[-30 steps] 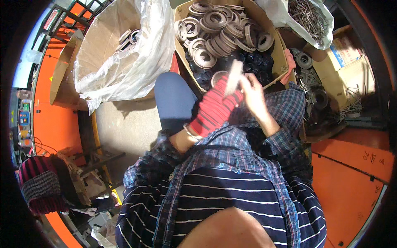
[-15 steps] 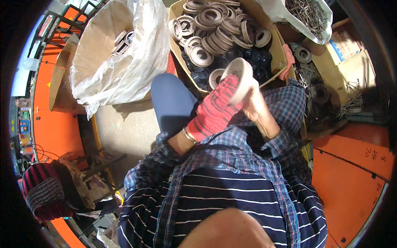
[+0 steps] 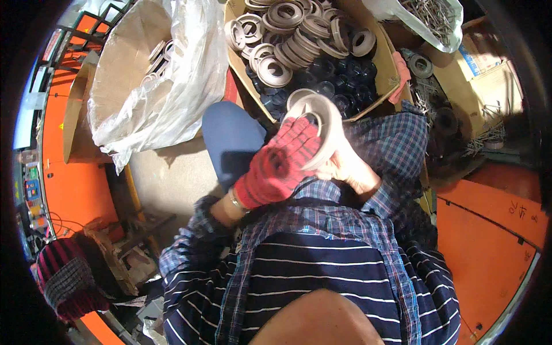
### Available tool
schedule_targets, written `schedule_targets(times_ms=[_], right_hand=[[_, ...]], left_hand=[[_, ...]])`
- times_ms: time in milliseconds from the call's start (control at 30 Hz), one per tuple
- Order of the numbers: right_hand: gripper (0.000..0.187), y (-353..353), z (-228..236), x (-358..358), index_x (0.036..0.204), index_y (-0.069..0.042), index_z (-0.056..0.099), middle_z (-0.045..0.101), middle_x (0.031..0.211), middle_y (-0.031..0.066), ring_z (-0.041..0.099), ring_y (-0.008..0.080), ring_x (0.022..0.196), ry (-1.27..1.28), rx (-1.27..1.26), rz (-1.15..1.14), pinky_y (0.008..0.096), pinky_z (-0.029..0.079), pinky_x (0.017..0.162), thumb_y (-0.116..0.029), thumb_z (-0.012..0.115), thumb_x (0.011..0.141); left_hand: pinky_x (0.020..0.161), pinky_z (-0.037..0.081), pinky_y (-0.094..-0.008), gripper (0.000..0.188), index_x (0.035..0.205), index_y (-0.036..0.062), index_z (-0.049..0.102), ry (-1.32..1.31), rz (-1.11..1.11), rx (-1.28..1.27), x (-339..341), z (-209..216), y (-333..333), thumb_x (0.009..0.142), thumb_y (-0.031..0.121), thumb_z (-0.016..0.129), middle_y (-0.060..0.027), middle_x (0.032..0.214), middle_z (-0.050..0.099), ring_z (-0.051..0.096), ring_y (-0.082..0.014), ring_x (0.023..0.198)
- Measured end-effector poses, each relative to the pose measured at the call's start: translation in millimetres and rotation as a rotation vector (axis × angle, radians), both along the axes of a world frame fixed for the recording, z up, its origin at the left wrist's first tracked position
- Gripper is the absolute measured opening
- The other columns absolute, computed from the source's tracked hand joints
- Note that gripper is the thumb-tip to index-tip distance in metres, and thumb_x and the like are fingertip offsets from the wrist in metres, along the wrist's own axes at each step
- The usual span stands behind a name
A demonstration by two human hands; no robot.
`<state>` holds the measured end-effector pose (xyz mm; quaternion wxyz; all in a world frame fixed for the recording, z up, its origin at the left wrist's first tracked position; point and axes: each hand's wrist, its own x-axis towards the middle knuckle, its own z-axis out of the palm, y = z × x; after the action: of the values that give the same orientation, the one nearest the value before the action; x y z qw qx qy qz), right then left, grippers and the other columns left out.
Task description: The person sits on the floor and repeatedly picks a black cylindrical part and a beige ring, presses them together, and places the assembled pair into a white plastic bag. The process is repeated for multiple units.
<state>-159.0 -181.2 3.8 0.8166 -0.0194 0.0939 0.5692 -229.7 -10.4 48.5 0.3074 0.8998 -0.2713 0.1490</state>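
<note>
In front of my lap is a beige plastic flanged ring (image 3: 330, 127), tilted up. My bare right hand (image 3: 349, 167) grips its lower right side, with part of the fingers hidden behind it. My left hand (image 3: 279, 164), in a red glove with dark stripes, lies against the ring's left face. Its fingers are stretched out flat across the opening. Just beyond, a cardboard box (image 3: 392, 72) holds a heap of similar beige rings (image 3: 299, 46) and several black plastic parts (image 3: 339, 80). Another pale ring (image 3: 296, 99) shows at its near edge, partly covered by the held ring.
On the left stands a carton (image 3: 123, 63) lined with clear plastic (image 3: 192, 75), with some rings inside. A white bag of metal pieces (image 3: 434, 23) sits at the far right, above loose metal parts. Orange cabinets (image 3: 483, 253) flank both sides. A striped knitted item (image 3: 66, 279) lies lower left.
My left hand has drawn back and down and its fingers have straightened over the ring. The ring has shifted slightly left and nearer, its opening turned more toward the left hand.
</note>
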Motion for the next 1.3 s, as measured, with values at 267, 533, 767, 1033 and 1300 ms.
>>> schedule_targets(times_ms=[267,533,767,1033,1300], right_hand=[[0.054,0.9,-19.0,145.1,0.098,0.000,0.071,0.070,0.074,0.0125,0.067,0.0203,0.059,-1.494,-1.164,0.221,0.0291,0.053,0.056,-0.051,0.052,0.097],[0.046,6.1,-160.8,196.4,0.113,-0.002,0.067,0.068,0.114,0.0214,0.065,0.0386,0.107,-2.039,-1.494,1.133,0.0452,0.053,0.090,-0.037,0.070,0.083],[0.030,10.1,-173.9,194.4,0.111,-0.004,0.071,0.069,0.116,0.0183,0.067,0.0357,0.107,-2.070,-1.519,1.121,0.0433,0.055,0.088,-0.012,0.064,0.083],[0.018,4.0,-129.2,201.0,0.097,-0.006,0.071,0.072,0.100,0.0167,0.070,0.0343,0.095,-2.252,-1.718,0.625,0.0453,0.056,0.078,-0.011,0.059,0.083],[0.019,-27.3,-8.8,193.7,0.102,-0.007,0.060,0.067,0.091,0.0209,0.063,0.0420,0.090,-2.023,-1.387,-0.235,0.0483,0.050,0.075,-0.020,0.064,0.088]], left_hand=[[0.099,0.044,-0.0325,0.049,0.134,0.0008,0.053,-0.148,0.945,-0.417,45.5,103.3,123.5,0.092,0.022,0.068,-0.0136,0.127,0.063,0.061,-0.0205,0.110],[0.095,0.049,-0.0412,0.053,0.127,0.0106,0.058,0.349,0.387,0.462,176.8,-15.7,48.3,0.083,0.040,0.064,-0.0169,0.114,0.066,0.061,-0.0352,0.113],[0.107,0.031,-0.0625,0.059,0.128,0.0121,0.062,0.733,-0.021,0.969,184.9,-172.5,-15.8,0.078,0.045,0.065,-0.0160,0.129,0.063,0.057,-0.0372,0.122],[0.094,0.046,-0.0474,0.054,0.127,0.0185,0.061,0.748,0.169,0.826,197.2,-149.0,15.2,0.080,0.046,0.062,-0.0164,0.115,0.067,0.062,-0.0383,0.109],[0.096,0.047,-0.0333,0.047,0.128,0.0048,0.060,0.766,0.412,-1.093,163.4,-40.8,43.4,0.083,0.013,0.071,-0.0150,0.117,0.063,0.062,-0.0270,0.110]])
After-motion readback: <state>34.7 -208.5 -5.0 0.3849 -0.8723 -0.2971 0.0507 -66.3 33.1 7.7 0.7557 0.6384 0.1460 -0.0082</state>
